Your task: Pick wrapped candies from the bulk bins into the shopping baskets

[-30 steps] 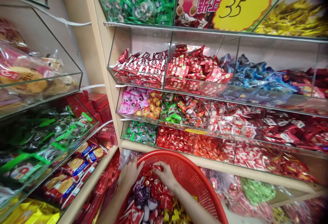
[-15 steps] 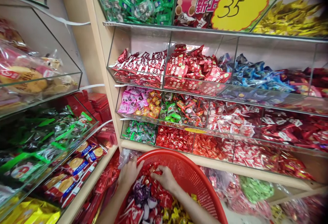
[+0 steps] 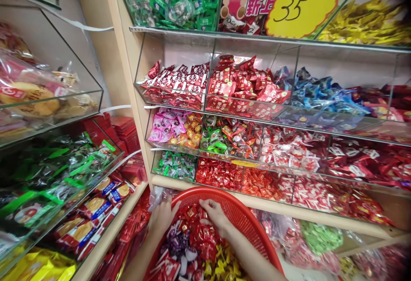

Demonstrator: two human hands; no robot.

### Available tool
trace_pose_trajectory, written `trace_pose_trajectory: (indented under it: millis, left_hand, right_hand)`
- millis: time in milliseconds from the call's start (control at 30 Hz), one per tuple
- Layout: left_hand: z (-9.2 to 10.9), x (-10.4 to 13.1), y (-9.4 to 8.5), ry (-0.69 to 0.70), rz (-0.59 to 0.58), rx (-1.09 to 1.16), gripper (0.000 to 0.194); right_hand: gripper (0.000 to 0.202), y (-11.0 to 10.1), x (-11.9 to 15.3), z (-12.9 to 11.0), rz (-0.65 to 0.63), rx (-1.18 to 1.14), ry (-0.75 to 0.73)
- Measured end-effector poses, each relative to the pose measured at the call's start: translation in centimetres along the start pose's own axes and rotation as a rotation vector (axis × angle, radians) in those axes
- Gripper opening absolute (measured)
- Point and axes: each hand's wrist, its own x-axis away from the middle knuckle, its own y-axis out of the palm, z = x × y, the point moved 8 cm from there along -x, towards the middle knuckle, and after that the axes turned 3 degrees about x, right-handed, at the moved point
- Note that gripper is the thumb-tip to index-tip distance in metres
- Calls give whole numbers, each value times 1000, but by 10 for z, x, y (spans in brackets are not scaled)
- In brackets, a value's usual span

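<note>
A red plastic basket (image 3: 247, 216) stands low in front of the shelves. My left hand (image 3: 162, 217) grips its left rim, thumb on the inner side. Inside it my right hand (image 3: 215, 217) hovers just above a heap of red wrapped candies (image 3: 203, 238), its fingers loosely bent and apart, with nothing visible in them. Beside the red ones lie purple-wrapped candies (image 3: 177, 241) on the left and gold-wrapped candies (image 3: 224, 261) nearer to me. Some red-and-white packets (image 3: 165, 268) lie at the near left of the basket.
Glass-fronted bins ahead hold red candies (image 3: 215, 174), green-wrapped candies (image 3: 173, 164) and red packets (image 3: 237, 82). A wooden shelf edge (image 3: 289, 210) runs just behind the basket. Left shelves hold biscuit packs (image 3: 96, 208). Bagged goods (image 3: 321, 236) lie under the shelf at right.
My right hand has shifted right and slightly away from me, its fingers spreading, so more of the red candies shows. My left hand stays on the rim.
</note>
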Motion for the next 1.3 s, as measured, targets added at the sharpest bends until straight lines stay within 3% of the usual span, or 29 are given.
trace_pose_trajectory:
  millis: [133,400,467,667,767,1067,1300]
  left_hand:
    - [1,0,-1,1,-5,3,59]
    - [0,0,1,7,-10,15,62]
    - [0,0,1,8,-1,17,62]
    - [-1,0,2,-3,-32,28,58]
    - [-1,0,1,-11,-30,30,55]
    - [0,0,2,16,0,23,55]
    - [0,1,-1,-11,-25,22,59]
  right_hand:
    - [16,-5,1,1,-1,-192,51]
    - [26,16,-6,1,-95,-204,80]
    - [25,23,-12,-6,-80,-141,-18]
    - [30,45,-13,-35,44,261,-539]
    - [35,54,-5,-37,49,381,-673]
    - [29,50,6,-44,88,387,-768]
    - [36,30,12,-52,91,396,-709]
